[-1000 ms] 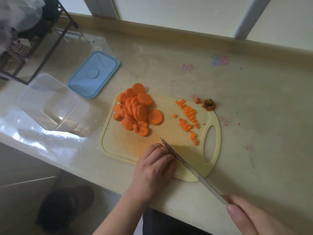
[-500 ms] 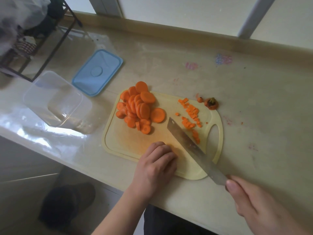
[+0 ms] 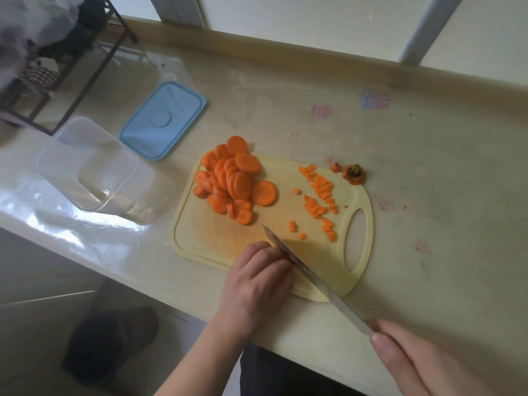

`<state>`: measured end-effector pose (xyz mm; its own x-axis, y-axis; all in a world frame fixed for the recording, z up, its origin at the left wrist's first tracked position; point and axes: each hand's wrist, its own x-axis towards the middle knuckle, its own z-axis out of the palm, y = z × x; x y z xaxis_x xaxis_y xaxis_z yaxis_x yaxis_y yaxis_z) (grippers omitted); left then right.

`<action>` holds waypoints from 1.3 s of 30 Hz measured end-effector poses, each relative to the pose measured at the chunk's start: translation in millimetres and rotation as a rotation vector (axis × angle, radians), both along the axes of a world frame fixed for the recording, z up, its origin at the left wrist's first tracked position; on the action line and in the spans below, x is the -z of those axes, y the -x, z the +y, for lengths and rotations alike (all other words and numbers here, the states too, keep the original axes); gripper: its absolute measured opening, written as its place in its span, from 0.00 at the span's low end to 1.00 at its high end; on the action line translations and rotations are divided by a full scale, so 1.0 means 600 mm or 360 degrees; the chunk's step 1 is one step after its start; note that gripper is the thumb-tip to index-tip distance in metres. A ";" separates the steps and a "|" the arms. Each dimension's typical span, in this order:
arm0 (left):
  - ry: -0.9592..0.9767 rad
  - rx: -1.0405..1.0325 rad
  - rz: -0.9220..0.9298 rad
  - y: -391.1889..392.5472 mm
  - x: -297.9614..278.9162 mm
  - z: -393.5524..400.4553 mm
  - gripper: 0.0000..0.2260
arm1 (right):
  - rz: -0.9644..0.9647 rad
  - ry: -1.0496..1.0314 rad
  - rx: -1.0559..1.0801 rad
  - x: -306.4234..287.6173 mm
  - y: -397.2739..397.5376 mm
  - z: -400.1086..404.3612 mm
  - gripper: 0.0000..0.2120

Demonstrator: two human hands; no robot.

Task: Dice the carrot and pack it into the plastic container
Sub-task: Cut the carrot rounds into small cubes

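On a yellow cutting board (image 3: 223,238), the left hand (image 3: 257,278) curls its grip over something hidden beside the knife (image 3: 311,277), whose handle the right hand (image 3: 423,364) grips. Carrot slices (image 3: 231,181) and dice (image 3: 320,195) lie on the board; the clear plastic container (image 3: 85,167) sits left on the table (image 3: 428,224).

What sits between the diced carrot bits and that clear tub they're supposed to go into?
The pile of carrot slices lies on the cutting board between the diced carrot on the right and the plastic container on the left. The container is open, with its blue lid lying beside it, so nothing covers it.
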<state>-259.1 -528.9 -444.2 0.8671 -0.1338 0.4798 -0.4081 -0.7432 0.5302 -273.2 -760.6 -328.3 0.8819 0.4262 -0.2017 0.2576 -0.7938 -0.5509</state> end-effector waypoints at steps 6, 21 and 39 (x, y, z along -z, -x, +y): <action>0.0042 -0.0001 0.0035 0.000 0.003 0.000 0.04 | 0.0142 -0.0106 0.0191 0.012 0.004 -0.010 0.12; 0.0038 0.0056 0.0102 -0.001 0.009 0.007 0.07 | 0.0442 -0.0393 -0.0002 0.029 -0.045 -0.014 0.13; -0.0327 0.0399 0.0225 -0.034 -0.010 0.034 0.06 | 0.0366 -0.0240 -0.0129 0.003 -0.122 -0.080 0.24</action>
